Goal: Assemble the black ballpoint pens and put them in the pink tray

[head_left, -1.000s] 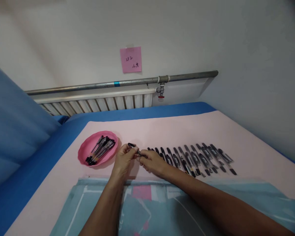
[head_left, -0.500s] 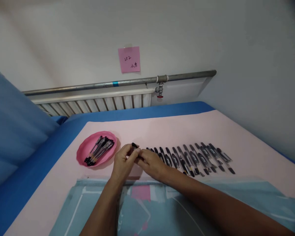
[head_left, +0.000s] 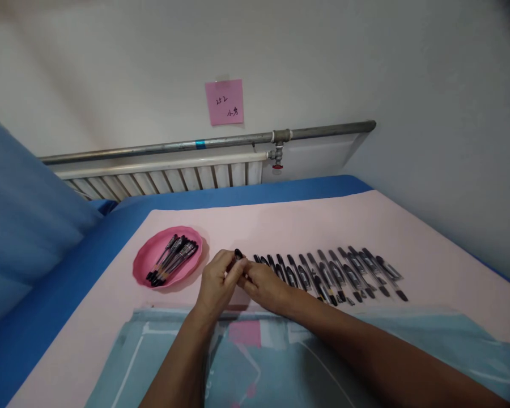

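A pen (head_left: pixel 238 254) with a black end is between my two hands, most of it hidden by the fingers. My left hand (head_left: pixel 216 281) is closed around it, thumb pressed against its upper part. My right hand (head_left: pixel 264 284) meets the left from the right, fingers curled at the pen's lower part. Just right of my right hand, several black and clear pen parts (head_left: pixel 334 274) lie in slanted rows on the pink cloth, among them caps, barrels and small tips. To the left, a pink plate (head_left: pixel 141 262) holds a bundle of several assembled pens (head_left: pixel 174 260).
A pink cloth (head_left: pixel 255 226) covers the blue table (head_left: pixel 221 199). At the front edge lies a light blue patterned cloth (head_left: pixel 165 362) under my forearms. Behind stand a radiator (head_left: pixel 187 177) and a metal pipe (head_left: pixel 153 148). A blue curtain (head_left: pixel 21 215) hangs at left.
The pen's black end has tilted more upright and shifted slightly right. My left hand has moved slightly right with it; my right hand stays nearly in place.
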`<control>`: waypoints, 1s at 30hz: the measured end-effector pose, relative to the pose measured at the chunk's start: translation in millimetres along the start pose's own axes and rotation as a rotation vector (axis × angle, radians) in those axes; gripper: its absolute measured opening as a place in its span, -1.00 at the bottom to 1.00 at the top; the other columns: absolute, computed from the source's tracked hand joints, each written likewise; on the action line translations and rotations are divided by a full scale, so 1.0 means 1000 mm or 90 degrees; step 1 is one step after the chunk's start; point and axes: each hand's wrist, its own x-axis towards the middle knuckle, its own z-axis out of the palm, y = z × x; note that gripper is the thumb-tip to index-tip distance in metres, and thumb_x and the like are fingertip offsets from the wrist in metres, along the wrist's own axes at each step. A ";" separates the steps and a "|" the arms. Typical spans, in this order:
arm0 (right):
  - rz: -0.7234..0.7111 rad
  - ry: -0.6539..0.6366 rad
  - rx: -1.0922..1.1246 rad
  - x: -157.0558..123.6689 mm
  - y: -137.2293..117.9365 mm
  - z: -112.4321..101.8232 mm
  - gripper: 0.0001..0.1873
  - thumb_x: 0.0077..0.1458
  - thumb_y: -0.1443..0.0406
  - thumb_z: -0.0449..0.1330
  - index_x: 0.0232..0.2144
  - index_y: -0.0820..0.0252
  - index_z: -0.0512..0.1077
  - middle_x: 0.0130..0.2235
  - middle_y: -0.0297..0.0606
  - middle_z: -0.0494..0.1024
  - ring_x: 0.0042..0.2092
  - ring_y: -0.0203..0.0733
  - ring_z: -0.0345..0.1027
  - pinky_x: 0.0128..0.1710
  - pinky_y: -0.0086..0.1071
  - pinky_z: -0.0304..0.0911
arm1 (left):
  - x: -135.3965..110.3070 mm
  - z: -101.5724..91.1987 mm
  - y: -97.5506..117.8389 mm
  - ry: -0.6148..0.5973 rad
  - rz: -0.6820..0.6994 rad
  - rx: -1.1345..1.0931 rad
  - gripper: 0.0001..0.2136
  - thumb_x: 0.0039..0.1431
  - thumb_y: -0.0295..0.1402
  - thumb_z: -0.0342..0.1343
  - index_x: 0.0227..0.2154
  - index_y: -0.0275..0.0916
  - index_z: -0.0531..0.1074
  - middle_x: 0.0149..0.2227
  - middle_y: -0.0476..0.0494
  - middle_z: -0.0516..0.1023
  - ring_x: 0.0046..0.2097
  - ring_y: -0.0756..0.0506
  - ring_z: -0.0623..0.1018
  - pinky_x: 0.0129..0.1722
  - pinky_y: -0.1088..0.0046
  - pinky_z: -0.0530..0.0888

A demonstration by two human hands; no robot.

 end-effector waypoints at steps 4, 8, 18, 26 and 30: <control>0.000 -0.011 0.004 0.000 0.002 0.003 -0.73 0.17 0.29 -0.04 -0.18 0.29 0.38 -0.25 -0.10 0.53 -0.25 -0.17 0.40 -0.28 -0.39 0.21 | 0.000 0.001 0.002 -0.006 -0.004 -0.002 -0.83 0.10 -0.35 -0.01 -0.57 -0.22 0.29 -0.52 0.02 0.28 -0.43 0.01 0.30 -0.41 0.51 0.19; 0.000 -0.010 0.000 0.000 0.002 0.004 -0.71 0.18 0.28 -0.06 -0.18 0.30 0.38 -0.25 -0.09 0.52 -0.25 -0.18 0.40 -0.28 -0.41 0.21 | 0.001 0.001 0.001 0.001 -0.001 0.000 -0.83 0.10 -0.34 -0.02 -0.58 -0.21 0.26 -0.52 0.02 0.27 -0.43 0.00 0.29 -0.41 0.51 0.19; -0.001 -0.014 -0.002 0.001 0.003 0.005 -0.71 0.18 0.28 -0.05 -0.18 0.31 0.38 -0.27 -0.10 0.52 -0.29 -0.19 0.39 -0.31 -0.41 0.21 | 0.001 0.003 -0.004 -0.001 0.044 0.048 -0.82 0.13 -0.36 -0.05 -0.58 -0.21 0.23 -0.52 0.02 0.26 -0.43 0.00 0.29 -0.41 0.51 0.20; 0.013 -0.017 -0.024 0.001 0.000 0.003 -0.68 0.18 0.28 -0.07 -0.17 0.37 0.38 -0.26 -0.06 0.51 -0.27 -0.17 0.39 -0.29 -0.39 0.22 | 0.001 0.004 -0.004 0.007 0.040 0.046 -0.80 0.12 -0.37 -0.05 -0.60 -0.21 0.20 -0.53 0.03 0.25 -0.43 0.01 0.28 -0.41 0.51 0.20; 0.023 -0.025 -0.023 0.000 -0.001 0.003 -0.69 0.17 0.30 -0.06 -0.19 0.37 0.39 -0.27 -0.05 0.52 -0.28 -0.17 0.40 -0.30 -0.40 0.21 | 0.000 0.005 -0.004 0.008 0.044 0.056 -0.81 0.13 -0.38 -0.06 -0.59 -0.21 0.20 -0.52 0.03 0.25 -0.43 0.01 0.29 -0.40 0.51 0.21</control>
